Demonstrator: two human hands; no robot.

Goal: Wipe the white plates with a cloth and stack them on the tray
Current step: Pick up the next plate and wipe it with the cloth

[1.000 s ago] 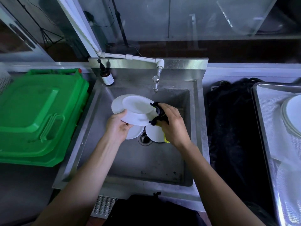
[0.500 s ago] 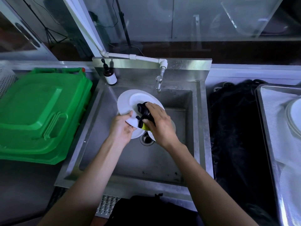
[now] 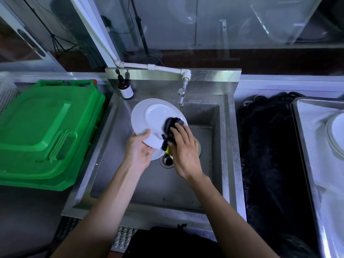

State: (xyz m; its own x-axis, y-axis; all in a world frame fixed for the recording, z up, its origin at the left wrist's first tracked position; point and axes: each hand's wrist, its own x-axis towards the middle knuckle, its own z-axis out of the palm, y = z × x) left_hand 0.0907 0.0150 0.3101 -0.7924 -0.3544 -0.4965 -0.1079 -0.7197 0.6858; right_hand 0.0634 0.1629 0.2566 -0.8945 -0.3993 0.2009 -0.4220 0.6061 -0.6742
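A white plate [image 3: 150, 118] is tilted toward me over the steel sink [image 3: 210, 116]. My left hand [image 3: 138, 151] grips its near rim, thumb on top. My right hand [image 3: 184, 149] presses a dark cloth [image 3: 170, 130] with a yellow part against the plate's lower right face. Under the held plate, slivers of other white plates [image 3: 157, 155] lie on the sink floor beside the drain [image 3: 167, 161], mostly hidden by my hands. At the far right, stacked white plates [image 3: 336, 135] rest on a metal tray [image 3: 305, 127] lined with white mesh.
A green plastic crate lid [image 3: 42, 135] fills the counter to the left. A brown pump bottle [image 3: 125, 89] stands at the sink's back left corner, the tap [image 3: 181, 95] behind the plate. A black fabric heap [image 3: 268, 155] lies between sink and tray.
The plate has tipped up to face me more fully. My right hand moved the cloth from the plate's right edge onto its face, then toward the lower right.
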